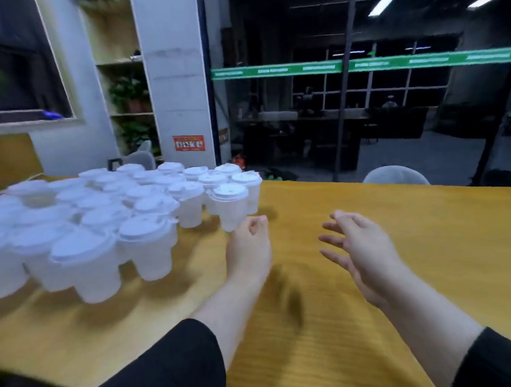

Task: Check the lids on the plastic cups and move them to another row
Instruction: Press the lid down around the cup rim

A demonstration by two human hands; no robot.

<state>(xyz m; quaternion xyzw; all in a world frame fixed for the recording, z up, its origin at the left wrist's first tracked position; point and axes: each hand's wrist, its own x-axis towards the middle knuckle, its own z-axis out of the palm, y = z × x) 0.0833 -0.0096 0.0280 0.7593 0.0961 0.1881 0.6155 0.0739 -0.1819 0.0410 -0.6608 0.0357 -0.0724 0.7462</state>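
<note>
Several white plastic cups with white lids (148,226) stand packed together on the left part of the yellow wooden table (400,229). The rightmost front cup (229,207) stands at the cluster's edge. My left hand (247,250) is right below and beside this cup's base, with its fingers curled. The hand meets the cup's bottom edge, and a grip on it is not plainly visible. My right hand (359,246) hovers over bare table to the right, fingers spread and relaxed, holding nothing.
The table's far edge runs behind the cups. A grey chair back (395,175) rises beyond it on the right, another chair (140,158) behind the cups. A white pillar (178,78) and plant shelves stand further back. The image is motion-blurred.
</note>
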